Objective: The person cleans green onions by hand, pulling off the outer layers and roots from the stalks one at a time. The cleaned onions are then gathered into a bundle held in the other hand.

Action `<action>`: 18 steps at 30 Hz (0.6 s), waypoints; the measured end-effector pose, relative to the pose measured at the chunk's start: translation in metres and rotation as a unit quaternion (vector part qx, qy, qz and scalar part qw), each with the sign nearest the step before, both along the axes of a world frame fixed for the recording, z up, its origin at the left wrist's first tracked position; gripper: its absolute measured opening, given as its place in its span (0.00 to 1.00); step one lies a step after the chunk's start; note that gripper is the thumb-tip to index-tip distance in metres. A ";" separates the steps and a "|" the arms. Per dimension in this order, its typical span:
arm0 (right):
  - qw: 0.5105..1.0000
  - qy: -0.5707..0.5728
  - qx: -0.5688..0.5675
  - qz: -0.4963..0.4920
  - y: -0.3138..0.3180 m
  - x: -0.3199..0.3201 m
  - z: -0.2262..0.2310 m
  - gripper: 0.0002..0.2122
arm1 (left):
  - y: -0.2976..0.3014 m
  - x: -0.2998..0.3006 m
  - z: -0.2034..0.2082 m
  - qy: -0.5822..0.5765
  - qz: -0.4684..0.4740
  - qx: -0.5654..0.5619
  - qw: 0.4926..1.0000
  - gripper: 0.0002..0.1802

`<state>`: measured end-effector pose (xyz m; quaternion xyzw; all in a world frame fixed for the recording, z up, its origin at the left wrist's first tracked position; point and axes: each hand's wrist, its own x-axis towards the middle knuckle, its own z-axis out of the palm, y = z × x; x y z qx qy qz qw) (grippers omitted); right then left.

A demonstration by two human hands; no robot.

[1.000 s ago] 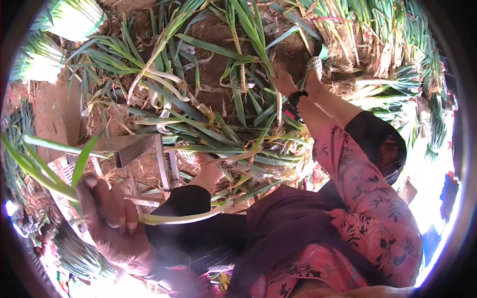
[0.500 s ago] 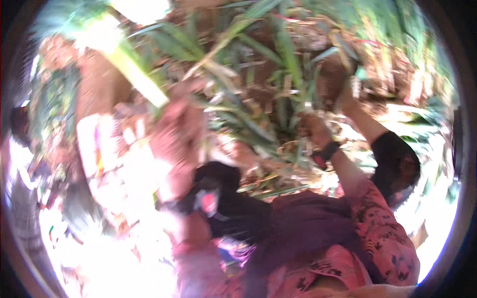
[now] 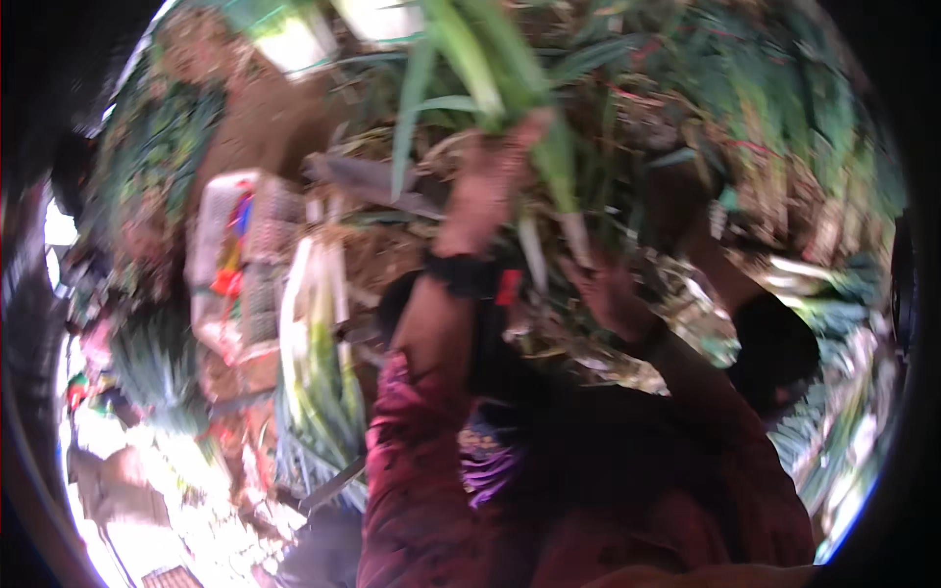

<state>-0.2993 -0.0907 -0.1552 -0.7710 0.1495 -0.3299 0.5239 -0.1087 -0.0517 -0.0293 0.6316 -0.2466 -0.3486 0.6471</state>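
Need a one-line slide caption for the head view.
Left hand grips a long green leafy stalk while the right hand holds its pale lower end.

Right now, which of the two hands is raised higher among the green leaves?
The left hand, with the dark wristband, is raised higher and grips a leafy green stalk. The right hand sits lower, near the stalk's pale end.

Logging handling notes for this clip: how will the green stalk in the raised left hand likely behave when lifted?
Probably floppy: the stalk's leaves fan out above the left hand. Likely light, since one hand holds it up. The pale lower end hangs toward the right hand; the blur hides any contact.
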 end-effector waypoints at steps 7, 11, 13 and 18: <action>0.943 0.013 0.302 0.136 -0.048 0.019 0.033 0.18 | -0.013 0.011 -0.013 0.127 0.078 -0.113 0.982 0.11; 0.954 -0.006 0.282 0.096 -0.045 0.046 0.070 0.11 | -0.008 0.001 -0.012 0.119 0.092 -0.124 0.981 0.10; 0.931 -0.050 0.349 0.093 -0.041 0.052 0.073 0.10 | -0.008 0.001 -0.010 0.114 0.078 -0.126 0.982 0.10; 0.909 -0.105 0.394 0.092 -0.035 0.053 0.057 0.10 | -0.007 -0.001 -0.009 0.058 0.045 -0.124 0.990 0.11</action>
